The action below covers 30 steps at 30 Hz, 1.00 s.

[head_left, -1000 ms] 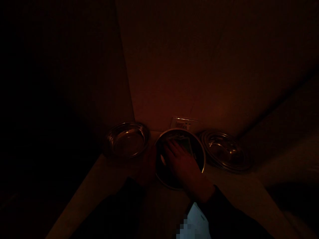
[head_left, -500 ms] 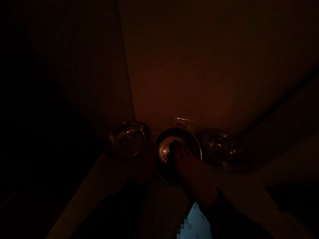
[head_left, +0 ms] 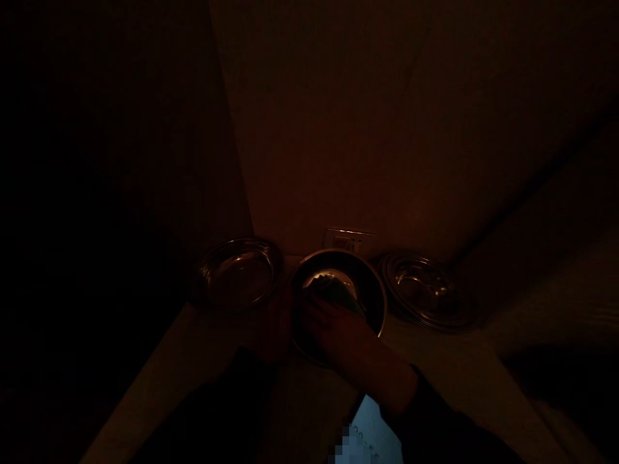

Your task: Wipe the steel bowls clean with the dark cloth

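Provisionally, we judge the round, shiny metal bowl (head_left: 372, 287) stiff, slippery, best held by its rim; what our left hand (head_left: 273, 328) and right hand (head_left: 329, 324) grip, we cannot tell.

A dish (head_left: 239, 280), a dish stack (head_left: 425, 291) and the wall (head_left: 329, 161) hem the bowl (head_left: 373, 287), open above its right side.

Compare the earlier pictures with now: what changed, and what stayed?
Since half a second ago, the right hand has moved leftward inside the middle bowl, and a dark green item now shows beside it. Any grip change is too dark to tell. The left hand stays at the bowl's left side; the left dish and the stacked dishes on the right stay put.
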Each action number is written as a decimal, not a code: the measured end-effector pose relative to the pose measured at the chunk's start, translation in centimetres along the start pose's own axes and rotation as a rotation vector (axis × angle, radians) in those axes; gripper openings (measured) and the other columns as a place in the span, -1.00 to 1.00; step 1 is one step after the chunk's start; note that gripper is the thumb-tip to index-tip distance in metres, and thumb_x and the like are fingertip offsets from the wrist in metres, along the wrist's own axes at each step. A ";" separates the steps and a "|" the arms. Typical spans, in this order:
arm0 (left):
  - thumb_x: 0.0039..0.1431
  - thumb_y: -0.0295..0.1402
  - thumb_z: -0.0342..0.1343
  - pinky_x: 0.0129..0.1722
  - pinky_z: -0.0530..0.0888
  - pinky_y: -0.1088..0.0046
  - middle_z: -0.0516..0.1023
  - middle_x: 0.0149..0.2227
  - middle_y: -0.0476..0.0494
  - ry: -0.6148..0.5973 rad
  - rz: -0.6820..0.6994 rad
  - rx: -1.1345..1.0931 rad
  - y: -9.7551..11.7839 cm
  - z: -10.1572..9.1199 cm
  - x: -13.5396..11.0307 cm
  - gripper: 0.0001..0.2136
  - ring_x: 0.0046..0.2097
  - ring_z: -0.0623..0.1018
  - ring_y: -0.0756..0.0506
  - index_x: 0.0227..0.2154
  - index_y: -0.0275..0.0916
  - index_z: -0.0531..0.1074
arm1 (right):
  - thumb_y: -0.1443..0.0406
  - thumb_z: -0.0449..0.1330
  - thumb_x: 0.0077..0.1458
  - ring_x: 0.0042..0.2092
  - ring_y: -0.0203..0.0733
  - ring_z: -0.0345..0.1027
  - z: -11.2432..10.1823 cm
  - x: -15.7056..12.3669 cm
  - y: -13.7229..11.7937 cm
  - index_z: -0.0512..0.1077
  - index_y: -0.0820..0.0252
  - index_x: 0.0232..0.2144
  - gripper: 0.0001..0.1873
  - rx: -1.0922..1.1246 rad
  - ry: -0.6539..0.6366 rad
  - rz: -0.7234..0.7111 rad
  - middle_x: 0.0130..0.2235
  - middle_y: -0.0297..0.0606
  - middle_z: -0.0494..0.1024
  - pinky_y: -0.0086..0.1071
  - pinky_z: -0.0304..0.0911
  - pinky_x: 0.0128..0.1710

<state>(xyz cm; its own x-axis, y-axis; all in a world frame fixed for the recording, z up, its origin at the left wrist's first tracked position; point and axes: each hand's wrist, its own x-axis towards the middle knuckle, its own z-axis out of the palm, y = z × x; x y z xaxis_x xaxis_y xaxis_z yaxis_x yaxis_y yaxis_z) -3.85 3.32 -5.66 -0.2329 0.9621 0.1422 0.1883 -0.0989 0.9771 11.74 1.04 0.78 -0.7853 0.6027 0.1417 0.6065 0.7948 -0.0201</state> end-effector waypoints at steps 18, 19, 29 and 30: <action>0.26 -0.27 -0.11 0.18 0.34 0.21 0.56 0.00 -0.24 0.033 -0.060 -0.050 2.3 0.2 -0.2 -0.68 0.12 0.47 -0.19 -0.10 -0.26 0.48 | 0.58 0.00 0.15 0.27 0.12 0.11 -1.2 0.1 1.7 0.21 0.32 0.24 -0.41 -0.155 0.024 0.248 0.29 -0.04 0.21 -0.02 0.36 0.06; 0.25 -0.29 -0.10 0.20 0.31 0.21 0.55 0.02 -0.23 0.028 -0.053 -0.039 2.0 0.2 -0.1 -0.69 0.13 0.46 -0.19 -0.09 -0.25 0.47 | 0.58 0.01 0.16 0.27 0.10 0.11 -1.0 0.2 1.5 0.25 0.29 0.22 -0.42 -0.140 0.022 0.205 0.28 -0.07 0.24 -0.03 0.35 0.07; 0.14 -0.31 -0.05 0.02 0.45 0.21 0.62 -0.20 -0.16 0.030 -0.015 -0.179 2.1 -0.2 0.2 -0.74 -0.14 0.58 -0.16 -0.21 -0.27 0.48 | 0.53 0.04 0.18 0.26 -0.06 0.10 -1.9 -0.3 0.4 0.34 0.16 0.15 -0.49 0.149 -0.072 0.016 0.24 -0.28 0.34 -0.19 0.27 0.14; 0.13 -0.30 -0.04 -0.02 0.48 0.21 0.63 -0.25 -0.15 0.038 -0.037 -0.207 2.4 -0.1 0.2 -0.75 -0.18 0.59 -0.16 -0.26 -0.27 0.49 | 0.53 0.05 0.17 0.25 -0.10 0.12 -2.2 -0.5 0.5 0.37 0.13 0.13 -0.50 0.200 -0.083 0.014 0.21 -0.31 0.38 -0.23 0.26 0.14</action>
<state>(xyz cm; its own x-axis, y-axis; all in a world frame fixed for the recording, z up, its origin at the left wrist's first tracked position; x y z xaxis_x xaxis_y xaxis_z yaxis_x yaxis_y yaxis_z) -3.57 3.22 -3.30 -0.2722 0.9562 0.1074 -0.0207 -0.1174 0.9929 12.68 1.00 2.91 -0.7894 0.6110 0.0585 0.5871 0.7795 -0.2184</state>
